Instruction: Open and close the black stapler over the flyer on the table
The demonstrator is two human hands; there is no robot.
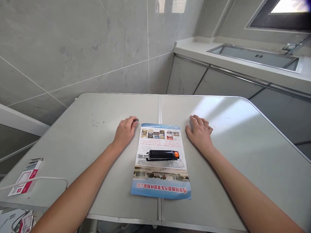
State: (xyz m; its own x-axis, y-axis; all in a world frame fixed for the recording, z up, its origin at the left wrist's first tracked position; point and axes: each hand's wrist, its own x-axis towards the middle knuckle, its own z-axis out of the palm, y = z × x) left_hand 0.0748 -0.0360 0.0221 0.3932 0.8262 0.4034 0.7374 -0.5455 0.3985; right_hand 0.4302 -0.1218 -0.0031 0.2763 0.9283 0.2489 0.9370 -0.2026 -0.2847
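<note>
My left hand (125, 130) rests on the table, left of the leaflet's top edge, with the fingers curled in. A small dark grey piece (136, 120) shows between its thumb and index finger; its kind is too small to tell. To the right of the leaflet, my right hand (199, 132) lies palm down on the table with its fingers apart and slightly bent. Between the hands is a printed leaflet (160, 191), upside down to me. Across it lies a utility knife (161, 155) with a black handle, an orange end at right and a silvery metal end at left.
The pale folding table (218, 194) has a centre seam. Dark scraps (97, 122) are scattered at its left. A red and white packet (25, 179) lies at the left edge under a white cable (48, 178). Beyond stand a grey tiled wall and a counter with a sink (252, 56).
</note>
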